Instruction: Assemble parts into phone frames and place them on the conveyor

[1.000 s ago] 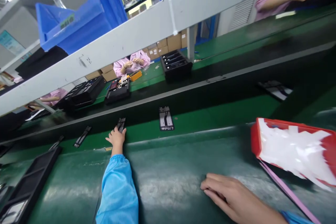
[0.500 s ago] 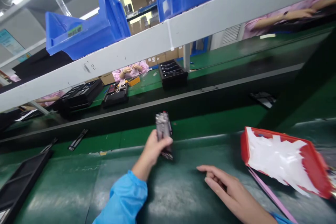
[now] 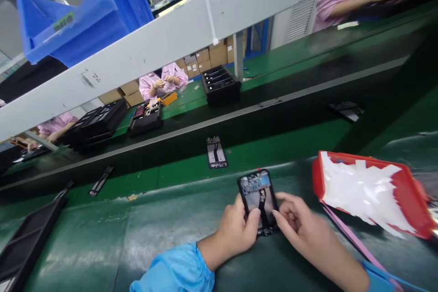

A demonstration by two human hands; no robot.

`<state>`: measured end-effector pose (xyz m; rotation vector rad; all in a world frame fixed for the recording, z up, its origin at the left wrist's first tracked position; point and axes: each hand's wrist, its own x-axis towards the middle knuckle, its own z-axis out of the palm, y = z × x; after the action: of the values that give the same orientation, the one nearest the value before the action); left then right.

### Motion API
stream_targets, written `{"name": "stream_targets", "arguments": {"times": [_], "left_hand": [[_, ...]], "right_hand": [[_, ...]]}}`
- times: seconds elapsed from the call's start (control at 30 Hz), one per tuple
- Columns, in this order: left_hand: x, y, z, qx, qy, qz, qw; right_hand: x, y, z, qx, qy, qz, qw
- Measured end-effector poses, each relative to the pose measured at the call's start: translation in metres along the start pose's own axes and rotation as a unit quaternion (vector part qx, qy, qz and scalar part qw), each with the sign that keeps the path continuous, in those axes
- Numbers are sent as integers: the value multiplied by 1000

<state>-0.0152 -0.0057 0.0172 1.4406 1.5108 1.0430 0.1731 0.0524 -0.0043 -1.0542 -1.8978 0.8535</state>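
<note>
An opened phone [image 3: 252,191], its back off and its circuit board and dark ribbon cable showing, is tilted toward me above the green bench mat. My left hand [image 3: 237,228] grips it by the left side, with the thumb over the lower part. My right hand [image 3: 301,226] is at the right edge, thumb and forefinger closed against it; its other fingers are curled. Just beyond, a second opened phone [image 3: 216,157] lies flat on the green strip, apart from both hands.
To the right stands a red bin [image 3: 407,191] with white sheet pieces inside, beside a pink strip [image 3: 362,248]. A black divided tray [image 3: 30,232] is at left. Blue bins [image 3: 85,23] sit on the white shelf rail [image 3: 137,50]. People in pink sleeves work across the bench.
My left hand has moved right and nearer with the phone, now turned to show its inside. My right hand has come to its edge. The second phone now shows on the strip.
</note>
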Motion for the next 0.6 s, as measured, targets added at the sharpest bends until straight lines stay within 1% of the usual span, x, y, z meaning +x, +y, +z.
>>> {"name": "stream_targets", "arguments": {"times": [0.07,0.13,0.17,0.23,0.33,0.53,0.6], "left_hand": [[-9,5,1,102,-26,22,994],[-14,7,1,147,-60,54,986],[-15,6,1,155,-73,68,983],[-14,4,0,159,-79,79,981],[-10,0,-1,134,-44,63,988],[-4,-1,-5,86,34,17,996],[1,-1,-7,51,63,15,997]], "right_hand": [[-3,2,-1,-16,47,-28,998],[-4,1,-4,-34,72,-59,995],[-4,0,-6,-41,74,-76,994],[-4,-5,-8,-45,52,-114,991],[-4,-13,-7,-37,5,-158,987],[-4,-16,0,-17,-65,-162,984],[-2,-16,1,-4,-83,-180,980]]}}
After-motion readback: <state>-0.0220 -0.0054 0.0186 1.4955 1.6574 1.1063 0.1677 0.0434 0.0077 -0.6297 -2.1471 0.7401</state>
